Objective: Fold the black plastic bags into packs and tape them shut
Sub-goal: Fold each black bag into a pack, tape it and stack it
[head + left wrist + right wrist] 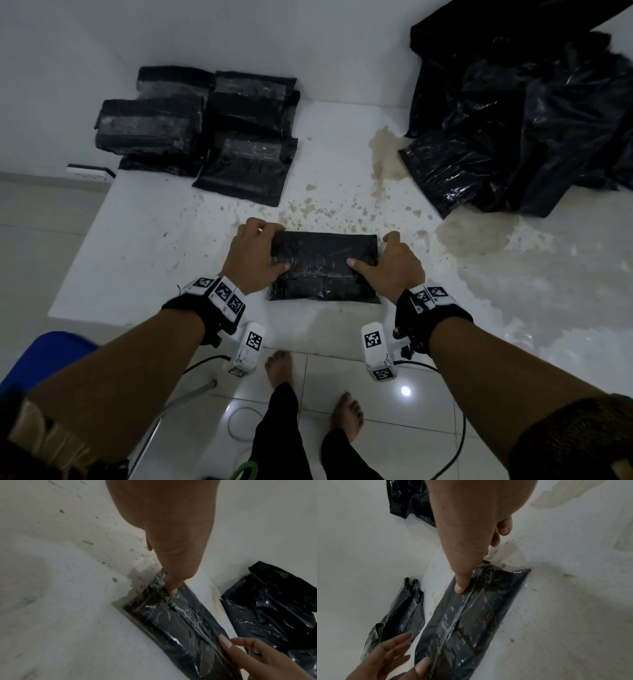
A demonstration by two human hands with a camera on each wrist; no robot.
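A folded black plastic pack (323,267) lies flat near the front edge of the white table (154,257). A strip of clear tape runs along its middle seam (185,614). My left hand (274,246) is at the pack's left end, its thumb (171,574) pressing down on the tape and its fingers lying over the far left corner. At the right end my right hand (383,253) presses its thumb (462,574) on the same seam, its fingers resting beside the pack's right edge. Neither hand lifts the pack.
Several finished taped packs (205,126) are stacked at the table's back left. A heap of loose black bags (524,120) fills the back right. Brown stains (387,161) mark the tabletop. A blue chair (44,356) stands at my left, with cables and my bare feet on the tiled floor.
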